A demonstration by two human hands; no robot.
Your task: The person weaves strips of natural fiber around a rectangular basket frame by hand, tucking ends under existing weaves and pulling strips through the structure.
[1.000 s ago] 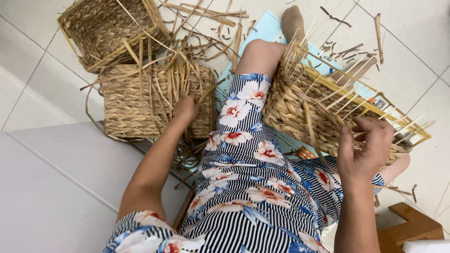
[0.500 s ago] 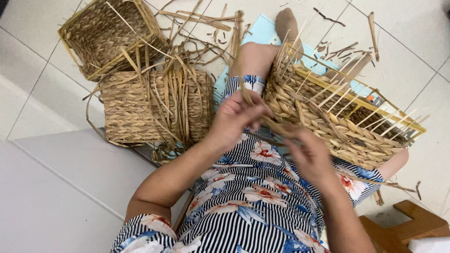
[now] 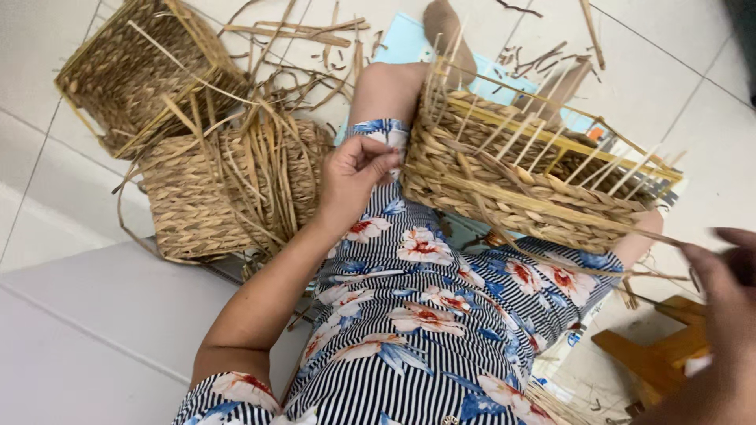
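Half-woven basket (image 3: 535, 189) rests tilted on the person's lap, bare stakes sticking up, so the weaving edge faces both hands. Left hand (image 3: 354, 177) sits at its near corner, fingers curled together, steadying it there. Right hand (image 3: 720, 315), blurred at frame edge, pulls a long straw strand (image 3: 551, 264) taut from the basket; fingers look pinched on it.

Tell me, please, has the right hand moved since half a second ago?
Yes. The right hand has swung out to the right, away from the unfinished basket on the lap, drawing a long strand taut; earlier it worked at the basket's near wall beside the left hand.
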